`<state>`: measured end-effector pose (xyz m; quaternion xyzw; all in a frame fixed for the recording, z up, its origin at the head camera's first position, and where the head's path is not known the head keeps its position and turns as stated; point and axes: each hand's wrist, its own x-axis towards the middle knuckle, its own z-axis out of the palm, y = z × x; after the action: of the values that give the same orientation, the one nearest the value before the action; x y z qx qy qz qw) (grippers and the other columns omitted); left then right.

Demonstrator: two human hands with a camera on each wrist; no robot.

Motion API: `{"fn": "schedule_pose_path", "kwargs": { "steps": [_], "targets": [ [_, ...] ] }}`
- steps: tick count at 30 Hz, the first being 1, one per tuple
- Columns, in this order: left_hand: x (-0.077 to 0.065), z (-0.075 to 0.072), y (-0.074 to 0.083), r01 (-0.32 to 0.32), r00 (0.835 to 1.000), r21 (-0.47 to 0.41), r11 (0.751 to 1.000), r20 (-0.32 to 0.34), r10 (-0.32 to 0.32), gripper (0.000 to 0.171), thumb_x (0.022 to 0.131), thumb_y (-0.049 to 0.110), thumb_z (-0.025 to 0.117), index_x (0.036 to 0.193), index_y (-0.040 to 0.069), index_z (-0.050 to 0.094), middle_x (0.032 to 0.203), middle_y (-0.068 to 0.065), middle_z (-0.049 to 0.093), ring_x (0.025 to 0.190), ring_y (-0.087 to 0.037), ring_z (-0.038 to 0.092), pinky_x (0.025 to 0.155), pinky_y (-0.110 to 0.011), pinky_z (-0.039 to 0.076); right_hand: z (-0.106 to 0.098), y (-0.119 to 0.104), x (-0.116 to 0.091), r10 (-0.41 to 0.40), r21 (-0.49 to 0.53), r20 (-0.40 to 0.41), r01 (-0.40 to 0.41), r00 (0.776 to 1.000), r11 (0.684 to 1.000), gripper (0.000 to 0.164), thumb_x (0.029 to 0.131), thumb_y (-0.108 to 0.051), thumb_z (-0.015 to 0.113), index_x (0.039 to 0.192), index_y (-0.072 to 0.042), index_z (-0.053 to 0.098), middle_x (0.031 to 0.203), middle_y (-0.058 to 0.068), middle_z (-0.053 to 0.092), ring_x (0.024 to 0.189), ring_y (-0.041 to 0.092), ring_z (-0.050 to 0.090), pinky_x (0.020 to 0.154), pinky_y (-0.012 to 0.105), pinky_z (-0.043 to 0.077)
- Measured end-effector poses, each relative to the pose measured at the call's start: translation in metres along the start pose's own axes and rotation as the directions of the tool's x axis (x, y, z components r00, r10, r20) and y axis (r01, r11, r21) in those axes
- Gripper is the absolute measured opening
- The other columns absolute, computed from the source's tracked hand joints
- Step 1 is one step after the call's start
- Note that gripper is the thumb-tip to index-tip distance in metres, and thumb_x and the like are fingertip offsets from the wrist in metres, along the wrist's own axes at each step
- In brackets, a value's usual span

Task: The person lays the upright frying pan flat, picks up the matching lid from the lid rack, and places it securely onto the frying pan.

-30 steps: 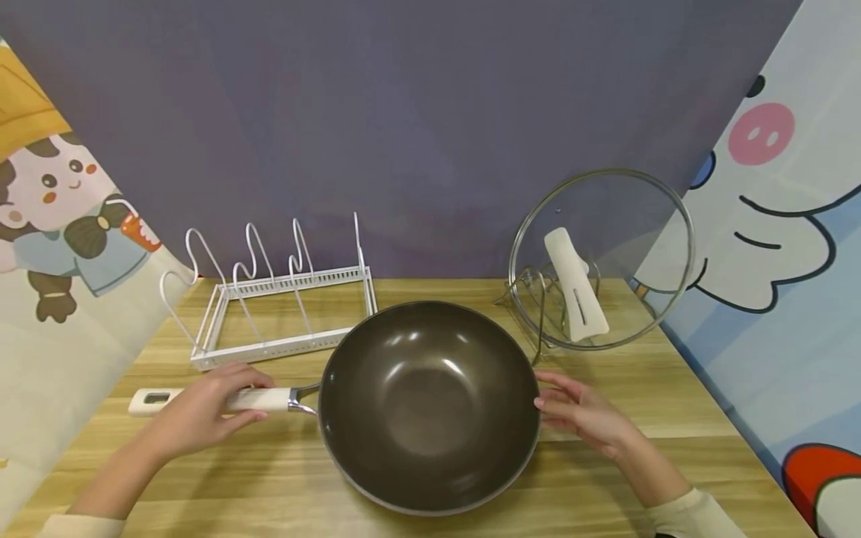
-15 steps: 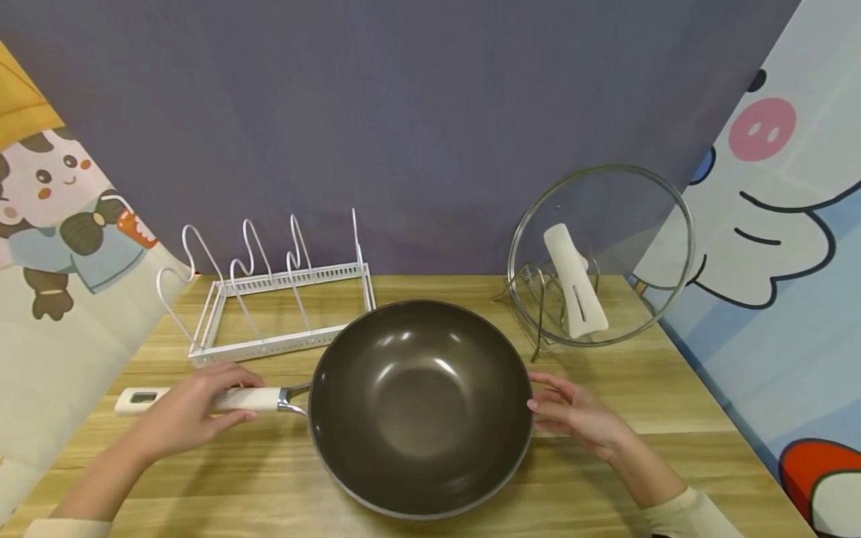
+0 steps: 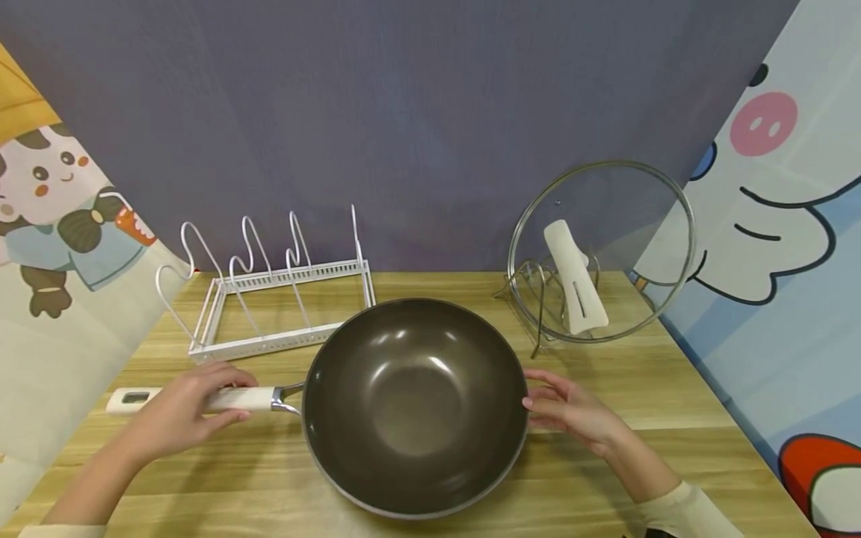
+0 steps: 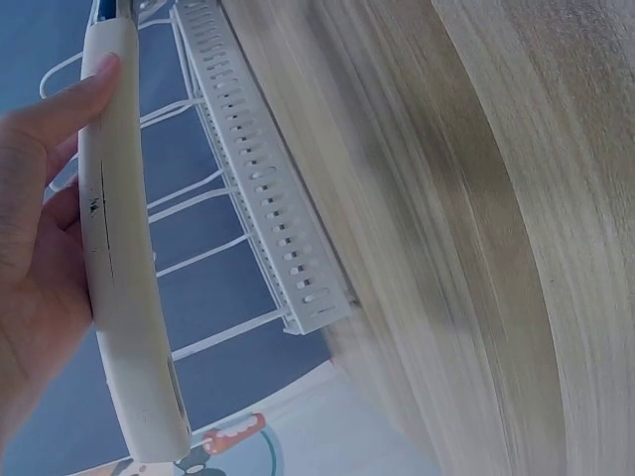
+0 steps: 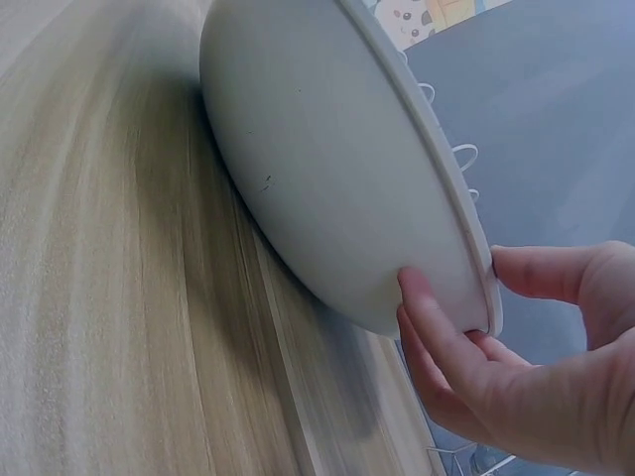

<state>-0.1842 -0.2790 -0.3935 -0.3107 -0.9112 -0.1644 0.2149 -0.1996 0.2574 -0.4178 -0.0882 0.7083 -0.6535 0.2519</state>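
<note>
A wide wok (image 3: 415, 411) with a dark brown inside lies level over the wooden table in the head view, its cream handle (image 3: 252, 398) pointing left. My left hand (image 3: 181, 409) grips that handle from above. In the left wrist view, the thumb (image 4: 101, 77) lies along the handle's side. Over on the right, my right hand (image 3: 572, 411) pinches the wok's rim. The right wrist view shows its thumb at the rim's edge and the fingertips (image 5: 415, 283) against the pale outer wall (image 5: 317, 149).
Behind the wok on the left stands a white wire rack (image 3: 269, 347) with upright loops. At the back right, a glass lid (image 3: 646, 246) with a cream handle leans in a small metal stand (image 3: 541, 306). A grey wall (image 3: 430, 134) closes the back; printed panels flank both sides.
The wok and both hands have shifted slightly left. Both hands keep their hold. The whole head view has tilted a little, with the rack and lid sitting slightly higher in it.
</note>
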Motion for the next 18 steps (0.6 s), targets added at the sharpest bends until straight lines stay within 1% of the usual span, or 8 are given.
{"fn": "schedule_pose_path", "kwargs": {
  "steps": [5,10,14,18],
  "targets": [
    [-0.0004,0.0010,-0.0007,-0.008,1.000,0.009,1.000,-0.014,0.008,0.043,0.057,0.016,0.088,0.095,0.021,0.069,0.093,0.010,0.067,0.081,0.001,0.055,0.071,-0.011,0.044,0.0008,-0.0011,0.0004,-0.003,-0.003,0.001,0.003,1.000,1.000,0.064,0.094,-0.015,0.060,0.146,0.003,0.026,0.109,-0.002,0.060,0.099,0.011,0.064,0.090,0.029,0.055],
    [-0.0001,0.0015,0.0003,-0.019,0.999,0.023,1.000,-0.035,0.020,0.042,0.056,0.015,0.087,0.094,0.019,0.069,0.092,0.008,0.068,0.081,-0.004,0.058,0.073,-0.010,0.045,0.0022,-0.0026,0.0023,-0.002,0.006,-0.001,0.002,1.000,1.000,0.065,0.094,-0.014,0.059,0.146,0.003,0.024,0.111,-0.002,0.059,0.099,0.011,0.063,0.091,0.029,0.055],
    [0.0031,0.0027,0.0014,-0.019,0.999,0.031,0.999,-0.044,0.020,0.042,0.056,0.014,0.086,0.094,0.016,0.070,0.092,0.006,0.069,0.082,-0.008,0.060,0.075,-0.012,0.046,0.0019,-0.0029,0.0031,-0.012,0.010,-0.018,0.013,1.000,1.000,0.064,0.093,-0.014,0.059,0.146,0.001,0.027,0.110,-0.005,0.060,0.098,0.011,0.064,0.090,0.029,0.055],
    [0.0050,0.0042,0.0022,-0.022,0.999,0.004,1.000,-0.041,0.023,0.040,0.057,0.011,0.086,0.094,0.014,0.070,0.091,0.005,0.069,0.083,-0.008,0.059,0.076,-0.012,0.044,0.0016,0.0006,0.0010,-0.032,0.014,-0.023,0.033,0.999,0.999,0.059,0.092,-0.011,0.060,0.143,0.000,0.032,0.106,-0.005,0.063,0.096,0.011,0.066,0.088,0.029,0.056]
  ]
}}
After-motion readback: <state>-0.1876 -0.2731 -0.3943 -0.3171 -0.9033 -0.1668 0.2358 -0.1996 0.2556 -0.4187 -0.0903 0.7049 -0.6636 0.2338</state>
